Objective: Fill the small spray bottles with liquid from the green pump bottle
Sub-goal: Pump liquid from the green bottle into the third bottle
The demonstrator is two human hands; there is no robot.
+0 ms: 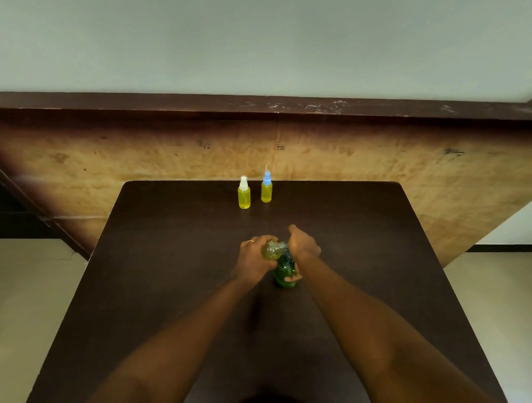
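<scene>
While the left grip (pixel 253 256) curls round a small clear plastic spray bottle (pixel 272 250), tilted, uncapped and part full of yellow liquid, the right grip (pixel 305 245) is closed over the head of the dark green plastic pump bottle (pixel 285 271) standing mid-surface, so a third fill seems under way. Next come steady pump strokes with the neck kept at the spout. Near the far edge of the dark brown surface (pixel 173 279) stand a white-capped spray bottle (pixel 244 193) and a blue-capped spray bottle (pixel 266 188), both yellow nearly to the neck.
</scene>
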